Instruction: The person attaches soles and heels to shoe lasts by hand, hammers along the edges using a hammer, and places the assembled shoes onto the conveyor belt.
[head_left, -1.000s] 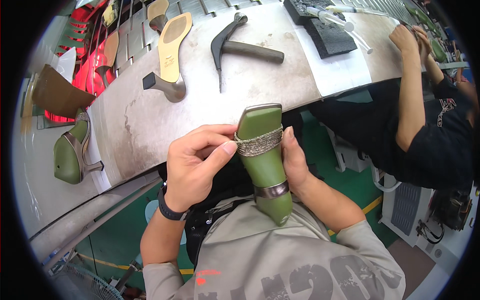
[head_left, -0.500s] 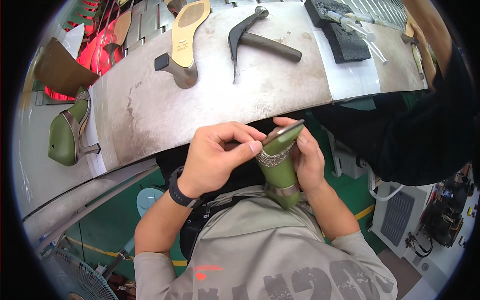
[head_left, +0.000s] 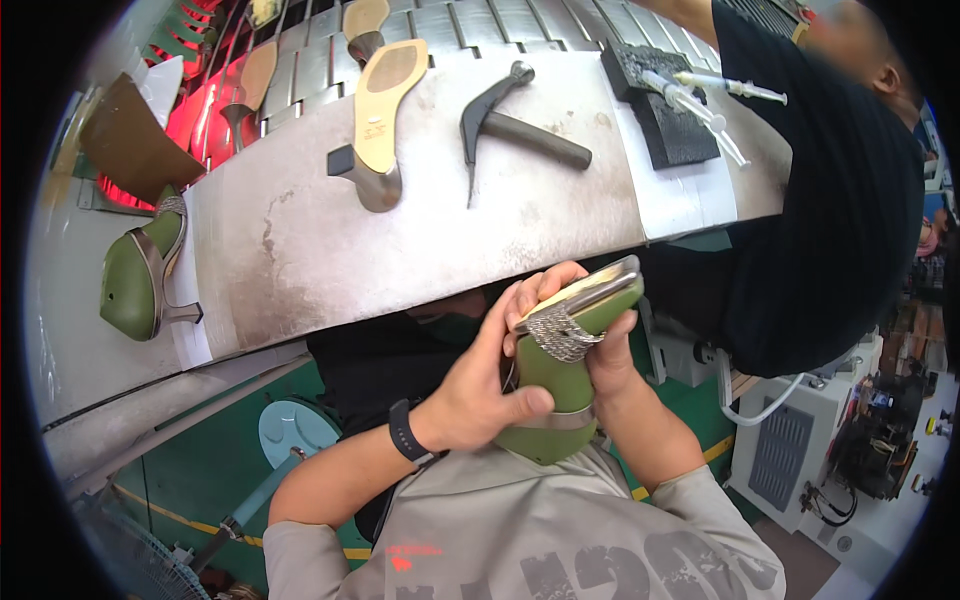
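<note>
Close to my body, both hands hold a green shoe last [head_left: 560, 385] fitted with a glittery strap [head_left: 562, 332] and a narrow metallic band near the toe. Its toe points down toward my shirt. A pale sole edge with a shiny rim shows at the upper end. My left hand [head_left: 485, 390] wraps the left side, thumb lying over the last near the band and fingers up by the strap. From the right, my right hand [head_left: 610, 370] grips it, thumb beside the strap; its other fingers are partly hidden behind the last.
On the bench [head_left: 290, 240] lie a hammer [head_left: 530, 140], a pale shoe sole with heel [head_left: 380, 130], and a black foam block [head_left: 670, 120] holding syringes [head_left: 705, 110]. Another green last with a heeled sandal [head_left: 130, 285] stands far left. A co-worker [head_left: 830, 200] is at the right.
The last has turned so its strap side and sole edge show more. My left hand has shifted from pinching the upper edge to wrapping the side. The co-worker has moved further into view.
</note>
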